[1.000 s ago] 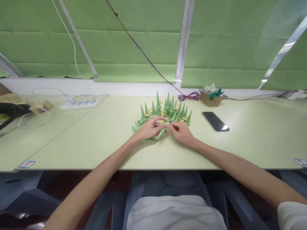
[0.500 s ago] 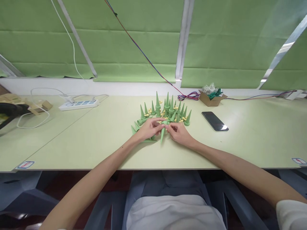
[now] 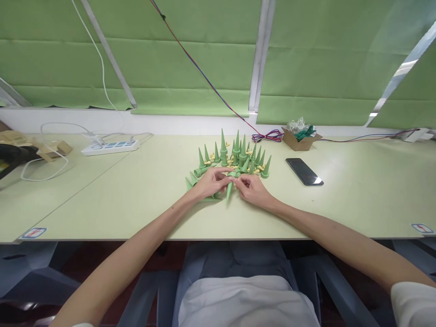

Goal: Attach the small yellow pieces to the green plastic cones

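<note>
My left hand (image 3: 211, 182) is closed around a pointed green plastic cone (image 3: 229, 194), whose tip points down toward the table's front edge. Opposite it, my right hand (image 3: 255, 190) pinches at the cone's side, with a bit of a small yellow piece (image 3: 239, 180) showing at the fingertips. Just behind both hands, several green cones (image 3: 223, 150) stand upright in a cluster, small yellow pieces (image 3: 207, 162) among them. More green cones (image 3: 189, 182) lie on their sides by my left hand, partly hidden under it.
A black phone (image 3: 304, 171) lies to the right on the pale table (image 3: 129, 204). Behind it sit a small cardboard box (image 3: 299, 141) with plastic wrap and a coiled red-blue cable (image 3: 267, 136). A white power strip (image 3: 112, 147) with cords is at the back left.
The held cone's tip has swung slightly to the left. Both hands keep nearly the same place and grip; the whole view has shifted slightly.
</note>
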`<state>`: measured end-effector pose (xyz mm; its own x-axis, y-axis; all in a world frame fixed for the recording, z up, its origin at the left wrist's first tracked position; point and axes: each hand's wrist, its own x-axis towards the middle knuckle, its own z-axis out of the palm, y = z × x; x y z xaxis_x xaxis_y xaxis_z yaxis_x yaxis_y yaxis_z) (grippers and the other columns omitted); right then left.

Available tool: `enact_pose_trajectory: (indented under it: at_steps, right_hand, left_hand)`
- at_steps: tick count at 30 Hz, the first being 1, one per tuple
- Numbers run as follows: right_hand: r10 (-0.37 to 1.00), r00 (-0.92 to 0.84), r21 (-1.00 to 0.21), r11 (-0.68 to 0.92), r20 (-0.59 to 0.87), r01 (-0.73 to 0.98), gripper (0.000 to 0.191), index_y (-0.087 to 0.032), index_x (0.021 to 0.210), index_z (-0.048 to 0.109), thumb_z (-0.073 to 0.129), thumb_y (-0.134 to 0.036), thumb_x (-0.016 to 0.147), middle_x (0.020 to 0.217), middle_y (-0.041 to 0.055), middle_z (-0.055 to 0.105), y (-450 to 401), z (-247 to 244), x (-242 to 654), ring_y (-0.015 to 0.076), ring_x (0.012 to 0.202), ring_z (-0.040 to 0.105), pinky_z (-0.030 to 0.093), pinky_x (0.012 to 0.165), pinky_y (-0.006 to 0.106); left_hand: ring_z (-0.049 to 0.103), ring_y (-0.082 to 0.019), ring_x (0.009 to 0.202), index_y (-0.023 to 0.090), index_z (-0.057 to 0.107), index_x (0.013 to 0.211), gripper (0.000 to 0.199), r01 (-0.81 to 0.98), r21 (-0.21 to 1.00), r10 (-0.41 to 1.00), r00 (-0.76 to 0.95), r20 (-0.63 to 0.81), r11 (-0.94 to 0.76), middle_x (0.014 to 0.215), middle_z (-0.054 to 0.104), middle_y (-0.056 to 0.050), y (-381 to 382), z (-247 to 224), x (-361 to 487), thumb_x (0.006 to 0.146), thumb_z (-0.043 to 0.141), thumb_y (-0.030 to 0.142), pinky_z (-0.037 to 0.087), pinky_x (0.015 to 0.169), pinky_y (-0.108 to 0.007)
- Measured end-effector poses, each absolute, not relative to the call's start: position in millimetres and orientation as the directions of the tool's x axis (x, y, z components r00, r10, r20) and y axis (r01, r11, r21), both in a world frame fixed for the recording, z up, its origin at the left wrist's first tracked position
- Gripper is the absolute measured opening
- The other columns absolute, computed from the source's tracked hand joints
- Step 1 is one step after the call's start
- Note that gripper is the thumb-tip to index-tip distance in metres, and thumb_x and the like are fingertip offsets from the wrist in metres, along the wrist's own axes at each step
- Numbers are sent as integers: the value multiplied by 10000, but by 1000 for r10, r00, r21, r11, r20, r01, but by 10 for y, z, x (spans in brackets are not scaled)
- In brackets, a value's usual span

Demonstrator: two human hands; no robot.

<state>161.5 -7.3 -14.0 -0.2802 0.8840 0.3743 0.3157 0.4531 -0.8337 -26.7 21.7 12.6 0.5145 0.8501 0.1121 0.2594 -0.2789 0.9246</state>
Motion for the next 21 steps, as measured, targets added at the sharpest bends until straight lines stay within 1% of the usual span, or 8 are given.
enact_pose_trajectory:
  at_steps: [6, 10, 12, 14, 18, 21]
  right_hand:
    - [876, -272, -804, 475, 398, 357, 487, -198, 634, 497, 487, -566, 954, 537, -21, 423, -55, -137, 1625, 127, 529, 365, 276, 507, 286]
    - [861, -262, -756, 508, 435, 413, 485, -193, 630, 511, 511, -556, 953, 555, -32, 398, -8, -122, 1671, 123, 546, 343, 266, 537, 289]
    - [853, -268, -726, 522, 449, 448, 488, -196, 619, 496, 511, -549, 956, 555, -37, 383, 15, -117, 1699, 122, 549, 333, 263, 544, 288]
    - [844, -285, -700, 537, 455, 472, 468, -197, 635, 511, 509, -531, 962, 559, -37, 398, 31, -113, 1723, 122, 547, 337, 267, 548, 287]
    - [851, -281, -681, 524, 444, 511, 350, -192, 766, 622, 528, -468, 961, 554, -40, 466, 40, -88, 1757, 126, 530, 381, 294, 560, 285]
    - [852, -246, -667, 516, 461, 537, 259, -190, 820, 646, 547, -392, 947, 554, -43, 486, 41, -64, 1770, 125, 522, 397, 313, 579, 285]
  left_hand:
    - [467, -108, 495, 125, 642, 1280, 579, 271, 921, 853, 510, 109, -279, 564, 562, 26, 218, 129, -261, 839, 681, 497, 400, 491, -236]
    - [448, -114, 491, 136, 654, 1263, 552, 296, 898, 865, 478, 155, -324, 559, 552, 23, 191, 172, -238, 856, 647, 509, 369, 486, -240]
    - [446, -117, 496, 130, 671, 1233, 522, 336, 861, 863, 463, 201, -381, 570, 567, 15, 183, 189, -231, 862, 633, 495, 356, 489, -242]
    - [471, -125, 515, 130, 690, 1200, 481, 395, 807, 860, 445, 249, -438, 590, 601, 3, 187, 190, -231, 866, 622, 469, 372, 514, -248]
    - [558, -157, 576, 147, 714, 1172, 428, 525, 675, 846, 432, 313, -518, 649, 679, -16, 215, 155, -238, 876, 600, 435, 439, 617, -279]
    - [599, -173, 620, 151, 724, 1155, 407, 583, 607, 837, 446, 317, -540, 685, 715, -23, 222, 135, -235, 881, 596, 424, 454, 687, -295]
